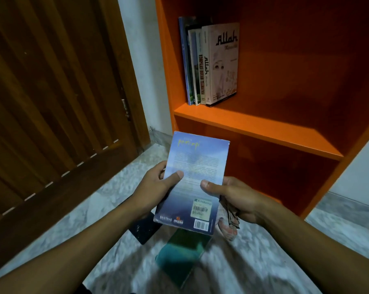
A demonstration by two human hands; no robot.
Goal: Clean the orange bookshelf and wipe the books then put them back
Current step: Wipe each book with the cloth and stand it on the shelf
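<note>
Both hands are on a blue paperback (195, 183), back cover up, held out in front of the orange bookshelf (260, 126). The left hand (158, 187) grips the book's left edge, thumb flat across the cover and fingers (161, 166) curled round behind. The right hand (232, 196) has its thumb pressed on the cover near the right edge, and it's also got a bunched-up cloth (229, 221) tucked in the palm under the book, so that hand is grasping both.

The book's top edge sits just below the front lip of the shelf board, not touching it. On that board a small row of books (209, 64) stands upright, pushed to the left side wall; the outermost one shows a pale cover with "Allah" on it. To the right of that row the board is bare orange all the way to the other wall, so loads of room there. The compartment underneath looks dark; can't tell what's at the back of it.

Down on the floor (94, 209), which is pale marbled tile, a teal book (179, 253) lies right under the held one, and a dark book (144, 228) sits just left of it, partly hidden by the left wrist. Both are blurry. A brown slatted wooden door (52, 102) fills the left side, with a strip of white wall (141, 60) between it and the bookshelf.
</note>
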